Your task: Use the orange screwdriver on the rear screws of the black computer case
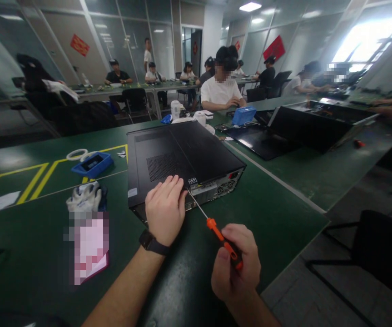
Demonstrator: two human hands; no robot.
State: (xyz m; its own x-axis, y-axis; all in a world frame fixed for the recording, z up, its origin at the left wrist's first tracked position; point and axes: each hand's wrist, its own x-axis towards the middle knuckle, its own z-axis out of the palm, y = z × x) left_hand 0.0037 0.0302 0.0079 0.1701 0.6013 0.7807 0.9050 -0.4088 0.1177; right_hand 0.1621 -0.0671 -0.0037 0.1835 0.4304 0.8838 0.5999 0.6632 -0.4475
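Observation:
A black computer case (pixel 202 145) lies flat on the green table (pixel 178 277), its rear panel with ports and a fan grille facing me. My left hand (pixel 166 206) rests on the near edge of its top cover, fingers stretched out and lying flat. In my right hand (pixel 238 259) is a screwdriver (pixel 225 243) with an orange and black handle, fingers closed round it. Its long metal shaft points up and left. The tip reaches the top rear edge of the case beside my left fingers; the exact contact point is too small to make out.
Left of the case are work gloves (pixel 86 197), a blue bin (pixel 92 164), tape rolls (pixel 77 154) and a blurred pink item (pixel 91 247). Another open case (pixel 313 129) stands at the right. A person in white (pixel 221 91) sits opposite; a chair (pixel 376 254) stands right.

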